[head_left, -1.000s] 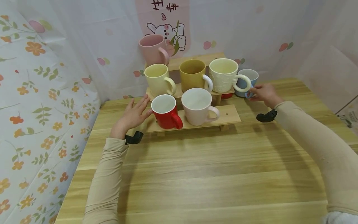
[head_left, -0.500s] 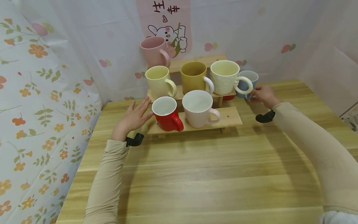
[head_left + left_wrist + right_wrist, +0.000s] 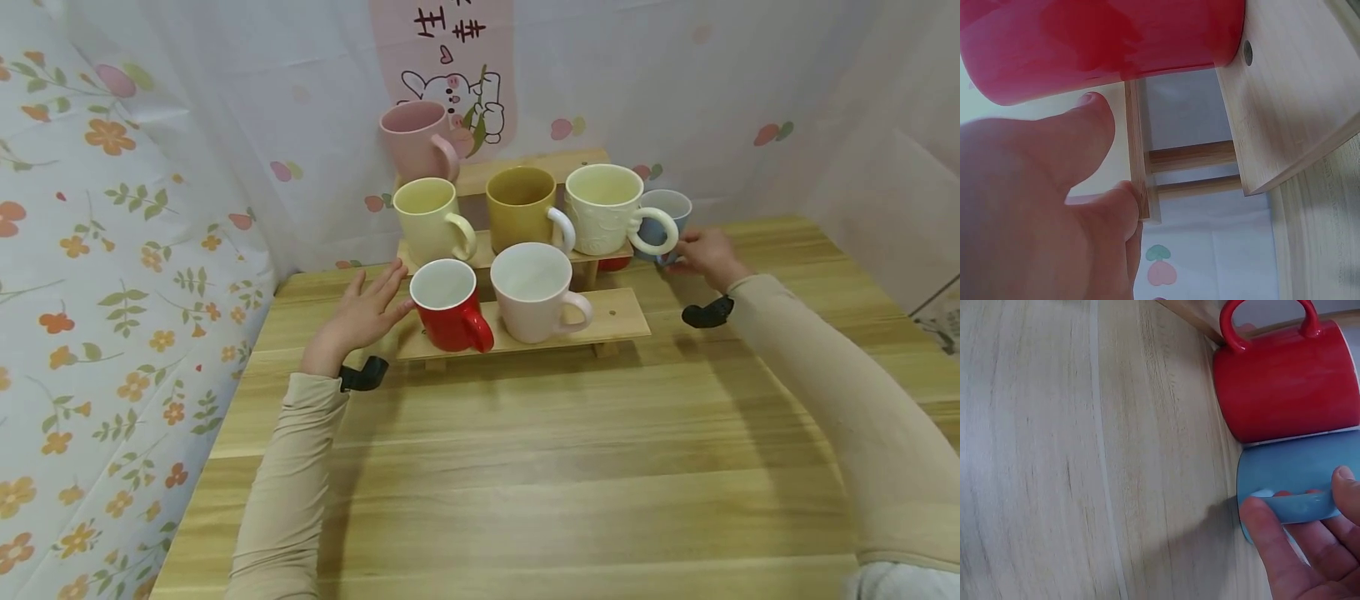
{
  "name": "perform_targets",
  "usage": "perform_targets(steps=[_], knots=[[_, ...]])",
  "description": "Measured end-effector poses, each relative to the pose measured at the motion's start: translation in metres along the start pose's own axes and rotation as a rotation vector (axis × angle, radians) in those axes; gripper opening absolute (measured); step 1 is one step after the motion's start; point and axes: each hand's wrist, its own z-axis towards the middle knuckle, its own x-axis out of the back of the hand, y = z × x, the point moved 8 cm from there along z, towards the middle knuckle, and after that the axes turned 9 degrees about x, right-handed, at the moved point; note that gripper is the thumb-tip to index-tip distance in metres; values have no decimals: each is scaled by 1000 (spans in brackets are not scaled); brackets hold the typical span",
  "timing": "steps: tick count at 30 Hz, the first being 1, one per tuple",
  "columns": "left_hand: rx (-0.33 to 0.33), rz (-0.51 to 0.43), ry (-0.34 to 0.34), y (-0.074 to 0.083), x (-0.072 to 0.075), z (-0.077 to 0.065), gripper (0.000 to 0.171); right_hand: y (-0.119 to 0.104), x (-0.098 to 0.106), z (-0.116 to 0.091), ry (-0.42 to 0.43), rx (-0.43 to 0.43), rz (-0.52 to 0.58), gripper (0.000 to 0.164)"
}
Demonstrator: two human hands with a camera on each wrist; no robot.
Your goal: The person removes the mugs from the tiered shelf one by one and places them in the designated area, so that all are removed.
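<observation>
At the right end of a tiered wooden rack (image 3: pixel 618 312), my right hand (image 3: pixel 711 254) grips the handle of a blue mug (image 3: pixel 1304 462). That mug stands on the table behind the cream mug (image 3: pixel 600 221), which partly hides it. Beside it, touching or nearly so, is a red mug (image 3: pixel 1285 387), mostly hidden in the head view. My left hand (image 3: pixel 358 317) lies with spread, fairly straight fingers against the rack's left end. Its thumb (image 3: pixel 1094 134) is close to the front red mug (image 3: pixel 448 321); whether they touch I cannot tell.
A pale pink mug (image 3: pixel 528 300) shares the lowest tier with the front red mug. On the middle tier are a yellow mug (image 3: pixel 427 225) and a mustard mug (image 3: pixel 517 212). A pink mug (image 3: pixel 412 146) stands on top. Patterned cloth (image 3: pixel 120 333) hangs at the left and behind.
The head view has shifted slightly, so the scene sits a little lower and further right. Both hands and the mugs keep nearly the same places.
</observation>
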Motion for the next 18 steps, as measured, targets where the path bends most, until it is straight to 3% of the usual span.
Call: perform_targets(steps=[8,14,18], knots=[[2,-1,1,1,-1,-2,63,-1,1,-7,-19,-7,-23,17],[-8,0,14,3,1,-1,63,-8,16,-14,28,-3,-73,49],[-7,17,15,1,1,1,63,-16,30,-18,69,12,-36,35]])
